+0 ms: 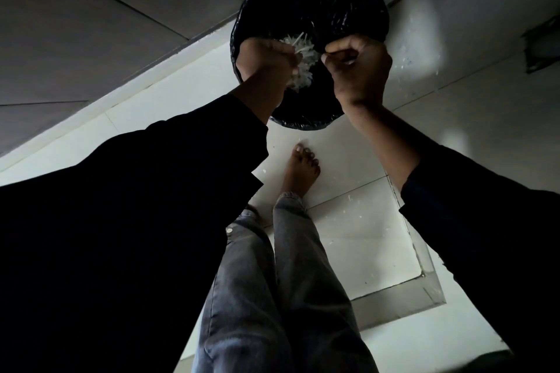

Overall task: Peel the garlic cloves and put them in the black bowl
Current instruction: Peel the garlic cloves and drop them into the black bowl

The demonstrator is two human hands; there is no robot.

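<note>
You're at cleanup: left hand (266, 60) clutches garlic skins (303, 60) over the black-lined bin (312, 3); right hand (357, 66) is fisted, its contents hidden. Next, release the skins inside.

the garlic skins (300, 65) show as a pale, papery white clump — thin flakes and slivers bunched together, one narrow strip sticking up at the top. the clump sits above the open mouth of a bin lined with a black bag (312, 9), touching the left hand (266, 65), whose fingers curl round its near side. more small white flakes lie scattered on the floor (348, 221) — well apart from the clump. no peeled cloves or black bowl can be made out.
</note>
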